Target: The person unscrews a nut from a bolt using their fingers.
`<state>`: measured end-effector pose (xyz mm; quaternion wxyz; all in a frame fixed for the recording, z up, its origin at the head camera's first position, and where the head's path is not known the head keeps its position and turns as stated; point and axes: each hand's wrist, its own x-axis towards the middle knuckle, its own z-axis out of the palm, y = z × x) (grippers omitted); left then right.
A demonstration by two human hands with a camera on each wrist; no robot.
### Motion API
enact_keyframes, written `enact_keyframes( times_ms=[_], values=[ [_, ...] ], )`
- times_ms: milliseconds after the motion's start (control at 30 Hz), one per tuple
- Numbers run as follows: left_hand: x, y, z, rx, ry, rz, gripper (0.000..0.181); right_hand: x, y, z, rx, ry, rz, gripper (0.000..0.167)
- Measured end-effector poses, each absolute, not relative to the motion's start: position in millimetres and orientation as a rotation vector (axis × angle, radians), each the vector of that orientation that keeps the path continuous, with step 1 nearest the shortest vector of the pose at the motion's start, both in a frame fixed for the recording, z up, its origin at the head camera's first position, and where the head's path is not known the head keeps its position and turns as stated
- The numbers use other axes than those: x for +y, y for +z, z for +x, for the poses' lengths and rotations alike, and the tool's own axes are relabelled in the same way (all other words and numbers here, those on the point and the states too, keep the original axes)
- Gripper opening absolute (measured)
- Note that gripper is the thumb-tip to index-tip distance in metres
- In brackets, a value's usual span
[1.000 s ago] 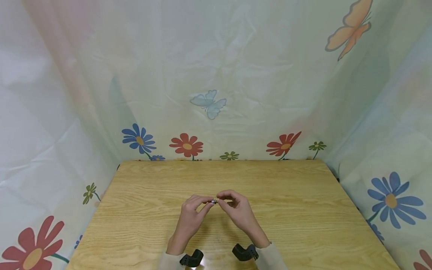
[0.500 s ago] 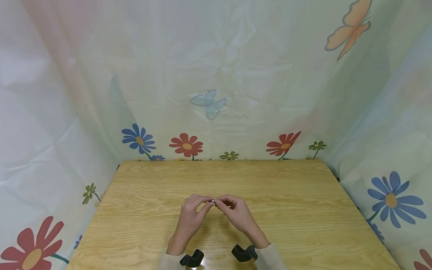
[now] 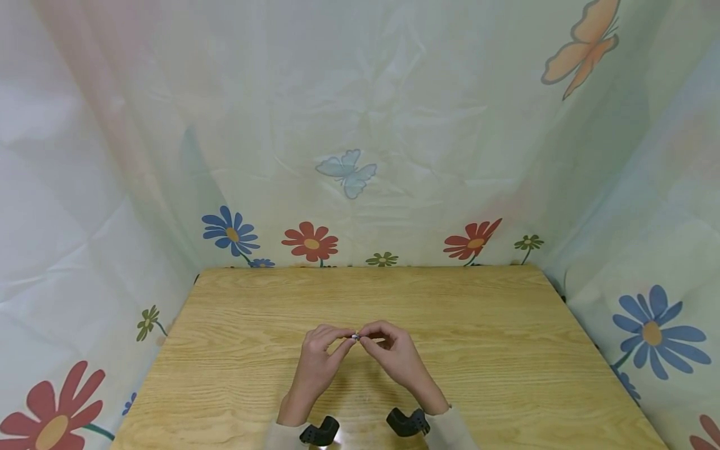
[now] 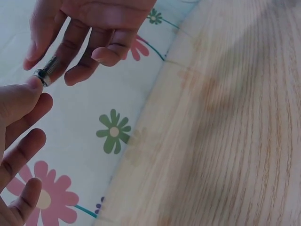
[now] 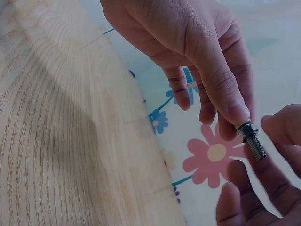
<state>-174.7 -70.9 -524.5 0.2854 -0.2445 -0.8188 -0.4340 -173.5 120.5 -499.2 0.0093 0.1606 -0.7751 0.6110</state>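
A small metal bolt point(image 5: 256, 149) has a threaded shank, with a dark and a silvery ring around it near the held end. My left hand point(image 3: 318, 362) pinches that end between thumb point(image 4: 21, 101) and forefinger; the fingertips hide the head. My right hand point(image 3: 398, 355) is at the threaded end. Its forefinger point(image 5: 268, 172) lies against or just behind the shank; I cannot tell which. The right thumb point(image 5: 283, 125) stands slightly off the rings. Both hands meet above the table, and the bolt point(image 3: 355, 337) is tiny in the head view.
A wooden table point(image 3: 495, 350) lies below the hands. Hanging cloth point(image 3: 394, 112) printed with flowers and butterflies encloses its back and sides. Black wrist mounts point(image 3: 319, 431) sit at both cuffs.
The right fingers came in leftward onto the bolt half a second ago, and now their tips stand a little wider apart. The left hand holds its place.
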Motion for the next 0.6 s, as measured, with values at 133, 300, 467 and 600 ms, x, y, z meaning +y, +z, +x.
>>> enact_keyframes(
  times_ms=[133, 300, 467, 600],
  values=[
    [-71.1, -523.4, -174.2, -2.219, -1.14, -0.635, 0.017, 122.1, -499.0, -173.6, -2.348, 1.888, 0.557, 0.015],
    [-70.9, -522.0, -173.9, -2.217, -1.146, -0.641, 0.017, 122.2, -498.5, -174.7, -2.348, 1.905, 0.461, 0.019],
    [-70.6, -521.9, -174.6, -2.191, -1.162, -0.659, 0.018, 122.1, -500.0, -175.0, -2.469, 1.872, 0.312, 0.019],
    [-70.7, -522.4, -174.8, -2.176, -1.165, -0.67, 0.019, 121.7, -501.5, -175.2, -2.536, 1.841, 0.306, 0.019]
  ],
)
